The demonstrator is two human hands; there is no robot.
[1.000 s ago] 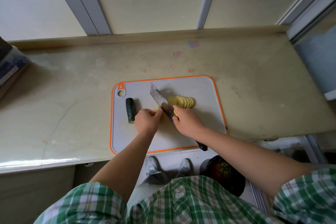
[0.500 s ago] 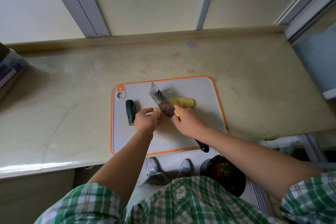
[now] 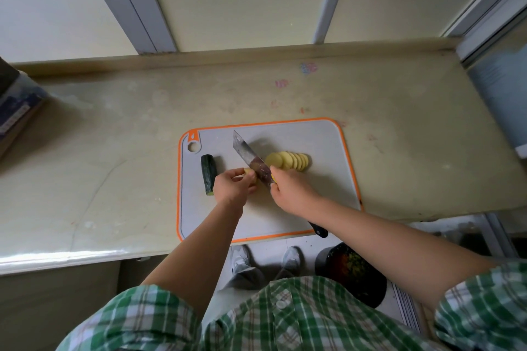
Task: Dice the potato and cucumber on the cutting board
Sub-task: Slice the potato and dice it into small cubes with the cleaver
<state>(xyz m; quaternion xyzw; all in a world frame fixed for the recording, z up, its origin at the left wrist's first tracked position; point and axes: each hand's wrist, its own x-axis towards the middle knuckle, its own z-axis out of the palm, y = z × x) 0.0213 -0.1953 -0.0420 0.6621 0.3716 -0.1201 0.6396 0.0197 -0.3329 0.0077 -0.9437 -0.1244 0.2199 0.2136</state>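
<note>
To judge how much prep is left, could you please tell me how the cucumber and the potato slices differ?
The cucumber is dark green; the potato slices are pale yellow. The cucumber is one solid length, while the potato slices are thin rounds fanned in an overlapping row. Both lie on the cutting board, neither diced yet.

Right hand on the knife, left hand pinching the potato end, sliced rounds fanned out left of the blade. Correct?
Not quite. The head view shows the potato slices lying right of the knife blade; the cucumber piece lies left. The rest holds.
</note>
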